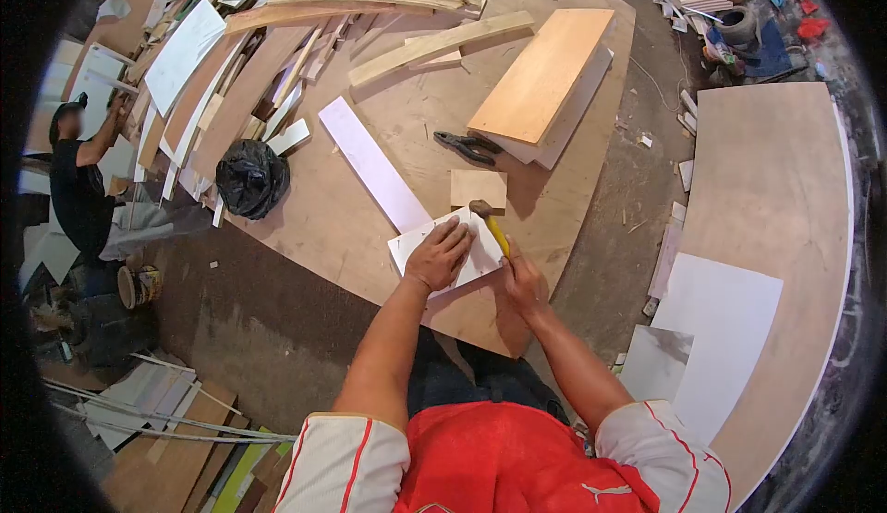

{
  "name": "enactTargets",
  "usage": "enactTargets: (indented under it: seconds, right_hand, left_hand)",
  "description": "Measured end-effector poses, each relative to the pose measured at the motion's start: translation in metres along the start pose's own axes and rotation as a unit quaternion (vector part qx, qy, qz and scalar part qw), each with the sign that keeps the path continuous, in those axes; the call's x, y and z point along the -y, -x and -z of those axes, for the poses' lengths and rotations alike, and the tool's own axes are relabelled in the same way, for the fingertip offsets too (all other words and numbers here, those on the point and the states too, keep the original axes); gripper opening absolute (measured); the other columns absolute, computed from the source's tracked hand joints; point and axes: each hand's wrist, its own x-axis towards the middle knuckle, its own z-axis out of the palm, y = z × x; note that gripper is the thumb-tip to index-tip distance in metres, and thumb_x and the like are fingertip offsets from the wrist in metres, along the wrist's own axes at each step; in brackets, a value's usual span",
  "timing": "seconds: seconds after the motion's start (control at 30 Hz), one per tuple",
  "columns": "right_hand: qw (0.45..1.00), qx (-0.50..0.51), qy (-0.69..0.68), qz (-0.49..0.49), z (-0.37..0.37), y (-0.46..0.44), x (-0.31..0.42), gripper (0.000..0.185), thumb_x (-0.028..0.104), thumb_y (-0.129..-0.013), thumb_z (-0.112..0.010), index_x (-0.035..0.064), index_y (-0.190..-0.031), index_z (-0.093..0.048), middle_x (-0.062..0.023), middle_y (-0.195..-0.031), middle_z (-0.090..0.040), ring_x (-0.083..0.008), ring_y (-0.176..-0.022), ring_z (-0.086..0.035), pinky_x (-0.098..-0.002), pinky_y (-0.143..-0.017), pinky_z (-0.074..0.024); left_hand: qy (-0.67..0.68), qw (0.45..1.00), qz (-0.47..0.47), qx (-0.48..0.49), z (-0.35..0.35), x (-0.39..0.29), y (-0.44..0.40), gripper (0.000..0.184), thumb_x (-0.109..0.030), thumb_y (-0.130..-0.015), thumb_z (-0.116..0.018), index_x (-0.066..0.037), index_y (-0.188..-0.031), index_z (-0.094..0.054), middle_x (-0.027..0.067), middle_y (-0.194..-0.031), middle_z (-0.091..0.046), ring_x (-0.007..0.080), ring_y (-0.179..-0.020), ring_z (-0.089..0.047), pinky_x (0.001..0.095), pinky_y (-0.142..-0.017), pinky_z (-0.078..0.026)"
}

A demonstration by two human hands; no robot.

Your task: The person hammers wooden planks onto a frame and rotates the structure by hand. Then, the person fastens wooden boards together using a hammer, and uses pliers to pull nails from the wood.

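A black bag (252,179) and a pale strip (374,164) lie left of a worker whose left hand (438,256), palm down with fingers extended, covers a white board (484,260) near the table's (333,245) close edge; the right hand (524,282) grips a hammer (499,234). Clean striking probably calls for firm left-hand pressure, fingers clear of the hammer, and short, square blows.

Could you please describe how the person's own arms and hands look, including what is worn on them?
The left hand and the right hand are without gloves, the fingers uncovered. Both forearms are bare. The left sleeve and the right sleeve are short and white with thin red lines, joining a red shirt front.
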Motion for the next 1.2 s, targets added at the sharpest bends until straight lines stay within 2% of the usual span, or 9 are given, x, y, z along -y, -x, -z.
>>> enactTargets:
  seconds: [0.07,0.17,0.37,0.47,0.67,0.77,0.87,1.07,1.2]
  right_hand:
    - [0.998,0.038,0.030,-0.038,0.001,-0.006,0.004,0.052,0.022,-0.102,-0.060,0.0124,-0.151,-0.049,-0.0250,-0.105,-0.071,-0.0444,-0.086,-0.070,-0.0512,-0.074,-0.0564]
    - [0.996,-0.063,-0.024,0.057,-0.006,-0.007,-0.013,0.050,0.020,-0.101,-0.059,0.0124,-0.150,-0.051,-0.0242,-0.104,-0.071,-0.0439,-0.084,-0.070,-0.0507,-0.073,-0.0562]
    - [0.999,0.026,0.022,-0.003,-0.004,-0.005,-0.008,0.046,0.016,-0.100,-0.061,0.0081,-0.145,-0.056,-0.0232,-0.106,-0.071,-0.0413,-0.091,-0.071,-0.0477,-0.074,-0.0561]
    - [0.994,-0.093,-0.033,0.038,0.000,0.002,-0.006,0.049,0.022,-0.100,-0.061,0.0132,-0.147,-0.054,-0.0211,-0.104,-0.072,-0.0421,-0.085,-0.071,-0.0499,-0.072,-0.0567]
    - [1.000,0.008,0.020,0.011,-0.009,-0.004,-0.009,0.049,0.021,-0.100,-0.061,0.0086,-0.147,-0.054,-0.0217,-0.104,-0.071,-0.0432,-0.085,-0.070,-0.0504,-0.071,-0.0564]
    - [0.998,-0.036,-0.047,0.018,0.009,-0.002,0.006,0.044,0.010,-0.099,-0.062,0.0013,-0.142,-0.057,-0.0285,-0.102,-0.070,-0.0440,-0.088,-0.070,-0.0473,-0.074,-0.0554]
    - [0.989,-0.118,-0.079,0.029,0.009,0.000,0.011,0.044,0.019,-0.100,-0.061,0.0051,-0.142,-0.058,-0.0234,-0.101,-0.070,-0.0439,-0.086,-0.070,-0.0497,-0.072,-0.0565]
    - [0.994,0.067,0.023,-0.088,0.000,-0.010,0.009,0.043,0.014,-0.098,-0.062,0.0002,-0.139,-0.059,-0.0260,-0.107,-0.070,-0.0436,-0.095,-0.070,-0.0491,-0.078,-0.0570]
    - [0.999,-0.041,-0.031,0.010,-0.009,-0.003,-0.007,0.046,0.017,-0.098,-0.062,0.0082,-0.143,-0.056,-0.0251,-0.105,-0.070,-0.0442,-0.094,-0.069,-0.0515,-0.077,-0.0561]
  left_hand:
    - [-0.013,1.000,-0.011,0.008,0.002,0.001,-0.001,0.046,-0.017,-0.093,-0.063,-0.004,-0.137,-0.062,0.0172,-0.139,-0.062,0.0379,-0.139,-0.049,0.0436,-0.117,-0.041]
    - [-0.005,1.000,-0.002,0.005,0.003,-0.001,-0.002,0.045,-0.018,-0.093,-0.063,-0.003,-0.136,-0.063,0.0174,-0.139,-0.062,0.0381,-0.139,-0.049,0.0439,-0.118,-0.040]
    - [-0.005,1.000,0.000,0.003,-0.003,0.002,0.000,0.043,-0.016,-0.093,-0.063,-0.003,-0.135,-0.064,0.0175,-0.138,-0.063,0.0378,-0.139,-0.049,0.0441,-0.118,-0.040]
    - [0.011,1.000,0.017,0.006,0.002,-0.002,-0.003,0.043,-0.015,-0.093,-0.063,-0.003,-0.134,-0.064,0.0169,-0.138,-0.063,0.0378,-0.139,-0.050,0.0436,-0.118,-0.040]
    - [-0.020,1.000,0.008,0.004,-0.011,0.006,0.002,0.043,-0.019,-0.094,-0.065,-0.009,-0.136,-0.064,0.0120,-0.140,-0.062,0.0343,-0.139,-0.050,0.0412,-0.116,-0.043]
    - [-0.031,0.999,0.010,0.012,-0.003,0.001,-0.001,0.043,-0.020,-0.094,-0.065,-0.009,-0.136,-0.064,0.0118,-0.139,-0.062,0.0338,-0.139,-0.049,0.0411,-0.116,-0.043]
    - [-0.024,1.000,0.009,0.009,-0.006,0.002,0.001,0.044,-0.020,-0.094,-0.065,-0.009,-0.136,-0.064,0.0118,-0.139,-0.062,0.0337,-0.139,-0.049,0.0415,-0.116,-0.043]
    - [-0.012,1.000,0.013,0.012,-0.006,0.000,0.003,0.045,-0.021,-0.094,-0.065,-0.009,-0.137,-0.063,0.0128,-0.140,-0.061,0.0340,-0.140,-0.049,0.0425,-0.117,-0.042]
    - [0.001,1.000,0.011,-0.003,0.001,-0.001,-0.002,0.042,-0.016,-0.092,-0.066,-0.005,-0.133,-0.064,0.0154,-0.139,-0.062,0.0371,-0.138,-0.051,0.0441,-0.115,-0.044]
